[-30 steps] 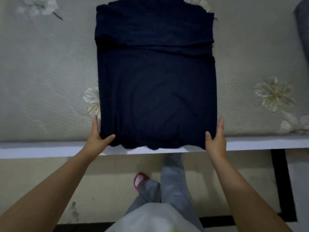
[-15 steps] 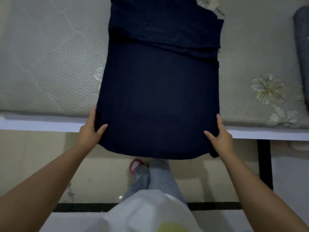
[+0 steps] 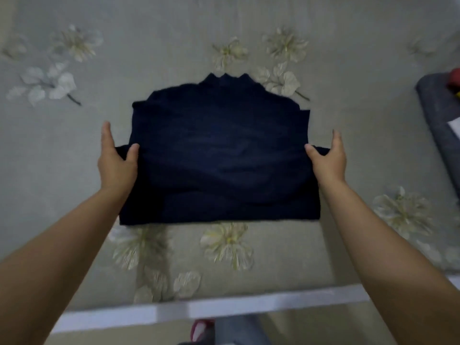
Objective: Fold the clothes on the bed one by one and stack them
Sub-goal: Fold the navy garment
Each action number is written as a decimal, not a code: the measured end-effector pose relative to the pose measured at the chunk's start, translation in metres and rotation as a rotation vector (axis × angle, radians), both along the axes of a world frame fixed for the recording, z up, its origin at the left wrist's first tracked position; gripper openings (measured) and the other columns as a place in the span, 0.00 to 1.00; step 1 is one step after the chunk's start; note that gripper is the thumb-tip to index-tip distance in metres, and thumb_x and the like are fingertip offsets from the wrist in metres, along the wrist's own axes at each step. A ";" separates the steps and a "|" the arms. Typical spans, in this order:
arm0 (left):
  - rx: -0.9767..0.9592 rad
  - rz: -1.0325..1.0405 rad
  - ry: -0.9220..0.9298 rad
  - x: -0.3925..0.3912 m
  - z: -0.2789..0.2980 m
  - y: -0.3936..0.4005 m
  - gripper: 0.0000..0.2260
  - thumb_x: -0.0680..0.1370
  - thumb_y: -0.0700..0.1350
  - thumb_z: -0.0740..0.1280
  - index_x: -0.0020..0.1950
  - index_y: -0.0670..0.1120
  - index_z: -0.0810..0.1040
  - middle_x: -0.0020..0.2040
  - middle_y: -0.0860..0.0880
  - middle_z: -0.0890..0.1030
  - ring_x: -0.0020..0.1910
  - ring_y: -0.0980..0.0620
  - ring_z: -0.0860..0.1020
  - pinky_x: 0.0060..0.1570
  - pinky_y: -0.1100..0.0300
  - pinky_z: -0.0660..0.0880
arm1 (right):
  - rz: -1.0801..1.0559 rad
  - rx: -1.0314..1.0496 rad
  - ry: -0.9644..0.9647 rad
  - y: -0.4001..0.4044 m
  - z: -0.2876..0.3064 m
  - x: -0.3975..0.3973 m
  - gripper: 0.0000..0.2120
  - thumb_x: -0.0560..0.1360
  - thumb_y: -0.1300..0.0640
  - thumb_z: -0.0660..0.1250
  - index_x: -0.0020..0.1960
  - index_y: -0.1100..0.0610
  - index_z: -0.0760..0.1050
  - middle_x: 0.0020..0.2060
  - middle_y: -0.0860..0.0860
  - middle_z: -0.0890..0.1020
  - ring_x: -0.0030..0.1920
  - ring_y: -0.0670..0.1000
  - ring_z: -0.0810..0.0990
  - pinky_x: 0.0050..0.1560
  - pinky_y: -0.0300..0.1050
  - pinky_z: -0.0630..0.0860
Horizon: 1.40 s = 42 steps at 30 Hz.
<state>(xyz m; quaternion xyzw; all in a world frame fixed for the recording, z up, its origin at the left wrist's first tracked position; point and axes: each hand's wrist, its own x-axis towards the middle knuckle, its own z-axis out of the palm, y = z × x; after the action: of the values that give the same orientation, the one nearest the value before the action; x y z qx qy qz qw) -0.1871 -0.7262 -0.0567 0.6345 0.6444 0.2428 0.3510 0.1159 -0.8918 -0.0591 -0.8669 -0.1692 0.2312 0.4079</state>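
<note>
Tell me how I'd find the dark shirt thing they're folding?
Look at the wide grey bed sheet printed with pale flowers. Near its middle lies the navy garment, doubled over, with the left hand and right hand pinching its two side edges. It is the only plain, very dark piece there; the grey fabric at the right edge is lighter.

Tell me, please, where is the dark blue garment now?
In the head view, the dark blue garment lies at the centre of the flowered bed cover, held at its side edges between the left hand and the right hand.
</note>
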 end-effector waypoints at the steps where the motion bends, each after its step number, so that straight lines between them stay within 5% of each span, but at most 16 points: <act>1: -0.003 0.041 -0.016 0.011 -0.004 0.018 0.29 0.80 0.43 0.60 0.76 0.48 0.47 0.75 0.47 0.56 0.72 0.50 0.58 0.67 0.64 0.53 | -0.035 0.017 0.044 0.018 -0.004 0.012 0.34 0.76 0.56 0.64 0.75 0.56 0.48 0.74 0.53 0.56 0.73 0.51 0.56 0.68 0.37 0.54; 6: -0.215 0.035 0.027 0.034 -0.034 0.046 0.35 0.79 0.45 0.62 0.75 0.49 0.40 0.73 0.41 0.60 0.70 0.43 0.63 0.67 0.55 0.59 | 0.080 -0.050 0.243 0.058 -0.030 0.037 0.38 0.76 0.58 0.65 0.75 0.53 0.43 0.72 0.53 0.61 0.70 0.51 0.62 0.64 0.38 0.60; 10: -0.100 -0.051 0.252 0.033 -0.033 0.050 0.29 0.79 0.43 0.60 0.76 0.48 0.47 0.69 0.39 0.68 0.64 0.37 0.69 0.64 0.48 0.63 | 0.091 -0.039 0.207 0.056 -0.037 0.037 0.33 0.77 0.62 0.62 0.75 0.51 0.48 0.71 0.51 0.63 0.69 0.50 0.64 0.64 0.38 0.61; 13: -0.056 -0.082 0.201 0.043 -0.016 0.072 0.27 0.80 0.42 0.59 0.76 0.47 0.50 0.69 0.40 0.67 0.64 0.39 0.69 0.62 0.54 0.64 | -0.069 0.087 0.308 0.067 -0.022 0.052 0.28 0.78 0.64 0.59 0.74 0.49 0.54 0.66 0.55 0.69 0.61 0.52 0.72 0.60 0.45 0.71; 16: -0.320 0.089 -0.104 0.065 -0.008 0.126 0.27 0.80 0.40 0.58 0.76 0.47 0.50 0.72 0.40 0.62 0.67 0.43 0.67 0.58 0.56 0.68 | -0.304 0.245 0.532 0.097 -0.010 0.082 0.21 0.79 0.66 0.56 0.70 0.52 0.62 0.47 0.54 0.76 0.41 0.48 0.77 0.40 0.42 0.77; 18: -0.553 0.311 -0.417 0.084 -0.005 0.159 0.21 0.81 0.36 0.54 0.74 0.39 0.56 0.72 0.37 0.61 0.68 0.43 0.66 0.45 0.63 0.74 | -0.489 0.382 0.674 0.121 -0.013 0.101 0.17 0.80 0.64 0.53 0.66 0.54 0.65 0.46 0.54 0.76 0.36 0.48 0.78 0.32 0.39 0.78; 20: -0.659 0.543 -0.772 0.094 -0.010 0.180 0.16 0.82 0.37 0.50 0.69 0.35 0.63 0.73 0.37 0.60 0.69 0.44 0.65 0.47 0.67 0.75 | -0.537 0.490 0.785 0.136 -0.026 0.107 0.20 0.81 0.59 0.51 0.73 0.57 0.56 0.62 0.58 0.72 0.46 0.51 0.81 0.42 0.39 0.77; 22: -0.657 0.621 -0.883 0.096 -0.026 0.182 0.21 0.82 0.43 0.51 0.75 0.46 0.53 0.74 0.39 0.56 0.70 0.44 0.64 0.63 0.56 0.67 | -0.465 0.389 0.732 0.142 -0.037 0.100 0.25 0.81 0.54 0.51 0.75 0.53 0.45 0.71 0.57 0.61 0.64 0.54 0.72 0.60 0.45 0.71; 25: -0.353 0.196 -0.337 0.095 -0.047 0.155 0.28 0.81 0.46 0.56 0.76 0.48 0.44 0.74 0.42 0.58 0.72 0.46 0.61 0.70 0.54 0.59 | -0.215 0.079 0.293 0.129 -0.044 0.080 0.26 0.80 0.56 0.54 0.75 0.53 0.48 0.70 0.56 0.63 0.69 0.54 0.65 0.68 0.43 0.62; 27: -0.061 -0.174 0.053 0.088 -0.056 0.127 0.29 0.79 0.42 0.60 0.75 0.43 0.48 0.74 0.41 0.58 0.73 0.45 0.58 0.71 0.54 0.55 | -0.018 -0.146 -0.019 0.108 -0.046 0.064 0.25 0.79 0.57 0.56 0.74 0.59 0.54 0.69 0.58 0.65 0.69 0.56 0.65 0.67 0.44 0.61; 29: 0.096 -0.319 0.329 0.076 -0.061 0.101 0.28 0.78 0.43 0.62 0.75 0.41 0.53 0.74 0.39 0.57 0.73 0.41 0.54 0.71 0.49 0.51 | 0.108 -0.322 -0.219 0.081 -0.052 0.046 0.27 0.78 0.54 0.59 0.73 0.61 0.56 0.68 0.61 0.66 0.67 0.58 0.65 0.67 0.51 0.62; 32: -0.039 -0.239 0.575 0.055 -0.071 0.062 0.28 0.78 0.51 0.60 0.75 0.48 0.53 0.75 0.37 0.51 0.73 0.37 0.48 0.69 0.42 0.46 | 0.085 -0.516 -0.193 0.040 -0.056 0.010 0.36 0.76 0.45 0.61 0.74 0.61 0.50 0.69 0.62 0.64 0.68 0.60 0.64 0.65 0.55 0.63; 37: -0.089 -0.308 0.711 0.037 -0.076 0.030 0.25 0.79 0.54 0.57 0.75 0.52 0.55 0.75 0.39 0.46 0.74 0.38 0.43 0.68 0.39 0.42 | 0.054 -0.694 -0.121 0.000 -0.065 -0.031 0.43 0.72 0.41 0.64 0.75 0.57 0.44 0.62 0.62 0.70 0.60 0.61 0.70 0.59 0.57 0.69; 42: -0.009 -0.514 0.664 0.071 -0.066 0.021 0.25 0.79 0.54 0.55 0.75 0.52 0.53 0.76 0.43 0.46 0.74 0.42 0.40 0.69 0.41 0.39 | -0.088 -0.433 0.134 -0.010 -0.066 -0.017 0.38 0.72 0.47 0.68 0.74 0.55 0.51 0.67 0.58 0.70 0.62 0.59 0.73 0.61 0.55 0.72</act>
<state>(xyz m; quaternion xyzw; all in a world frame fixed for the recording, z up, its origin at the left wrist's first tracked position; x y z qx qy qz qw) -0.1162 -0.7052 -0.1223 0.8170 0.5442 -0.0733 0.1760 0.0990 -0.9014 -0.1253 -0.9235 -0.0502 0.3011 0.2323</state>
